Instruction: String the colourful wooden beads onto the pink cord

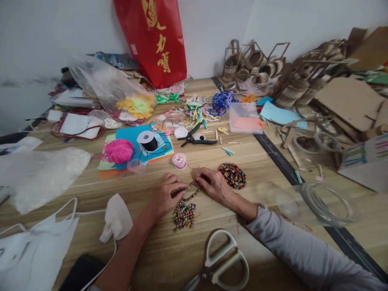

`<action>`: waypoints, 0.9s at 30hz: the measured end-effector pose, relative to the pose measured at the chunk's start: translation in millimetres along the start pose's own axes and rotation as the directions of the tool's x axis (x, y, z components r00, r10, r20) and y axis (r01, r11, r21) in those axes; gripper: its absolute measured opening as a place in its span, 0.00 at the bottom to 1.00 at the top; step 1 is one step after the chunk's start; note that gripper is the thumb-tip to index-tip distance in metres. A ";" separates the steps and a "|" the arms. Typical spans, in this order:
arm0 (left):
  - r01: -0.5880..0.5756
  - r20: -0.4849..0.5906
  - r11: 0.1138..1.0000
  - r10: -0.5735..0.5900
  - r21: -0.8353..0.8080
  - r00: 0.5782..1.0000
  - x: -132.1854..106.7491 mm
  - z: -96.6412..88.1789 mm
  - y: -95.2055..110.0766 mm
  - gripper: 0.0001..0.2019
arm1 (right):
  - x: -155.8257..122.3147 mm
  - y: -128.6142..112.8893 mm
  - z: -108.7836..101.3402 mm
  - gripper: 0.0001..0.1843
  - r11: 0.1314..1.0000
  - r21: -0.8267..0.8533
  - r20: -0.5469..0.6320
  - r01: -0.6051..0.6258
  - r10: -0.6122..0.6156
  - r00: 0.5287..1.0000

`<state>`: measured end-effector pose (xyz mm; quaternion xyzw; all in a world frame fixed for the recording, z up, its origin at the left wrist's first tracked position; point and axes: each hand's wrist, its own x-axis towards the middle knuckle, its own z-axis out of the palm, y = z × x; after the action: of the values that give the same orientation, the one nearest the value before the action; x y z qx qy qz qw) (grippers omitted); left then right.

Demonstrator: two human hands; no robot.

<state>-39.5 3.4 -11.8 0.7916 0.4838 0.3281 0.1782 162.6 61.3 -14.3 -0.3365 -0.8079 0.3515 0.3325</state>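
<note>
Between my two hands runs a short string of small multicoloured beads (191, 197), looped on the table. My left hand (166, 194) has its fingers closed at the left end of the string. With thumb and fingers pinched, my right hand (214, 184) holds the other end. Just below lies a pile of loose coloured beads (183, 216). Right of my right hand sits a round heap of beads (233, 176), darker and denser. A spool with a pink, patterned top (180, 160) stands above my hands, a thin red thread beside it.
White-handled scissors (224, 264) lie in front of me. Pliers (197, 138), a black thread spool (147, 141) and pink yarn (118, 151) are farther back. Clear coiled tubing (327, 202) lies at right. A red bag (154, 44) leans on the wall; small woven baskets (257, 64) crowd the back right.
</note>
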 end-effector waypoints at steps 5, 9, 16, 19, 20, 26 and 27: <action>0.005 -0.029 1.000 -0.005 0.015 1.000 1.0 1.5 -0.6 0.05 | 0.7 -1.4 -0.5 0.06 1.000 0.009 0.004 -0.002 0.002 1.000; 0.008 -0.037 0.999 -0.007 0.042 0.999 2.0 2.4 0.9 0.04 | 0.8 -3.1 -1.2 0.06 1.000 -0.003 0.003 -0.010 0.010 1.000; 0.038 -0.033 0.998 -0.037 0.044 0.999 2.4 -1.0 3.6 0.04 | 0.4 -2.2 -0.8 0.06 1.000 0.009 0.005 -0.005 0.005 1.000; 0.038 -0.013 0.999 -0.038 0.027 0.999 0.6 -4.0 1.2 0.04 | 0.1 -1.3 -0.6 0.06 1.000 0.015 0.009 -0.011 0.011 1.000; 0.041 -0.007 0.999 -0.041 0.018 0.999 -0.2 -5.1 0.0 0.05 | 0.0 -1.1 -0.5 0.06 1.000 0.015 0.011 -0.012 0.012 1.000; 0.054 0.035 0.997 -0.052 -0.048 0.998 -3.4 -11.4 -6.3 0.07 | 0.6 -0.7 -0.4 0.06 1.000 0.016 -0.005 0.007 -0.007 1.000; 0.057 0.035 0.997 -0.055 -0.049 0.998 -3.6 -11.9 -6.9 0.06 | 0.8 -0.8 -0.5 0.06 1.000 0.016 -0.007 0.009 -0.009 1.000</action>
<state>-53.3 3.0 -8.6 0.7784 0.4943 0.3216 0.2151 162.3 61.7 -13.2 -0.3314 -0.8055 0.3552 0.3393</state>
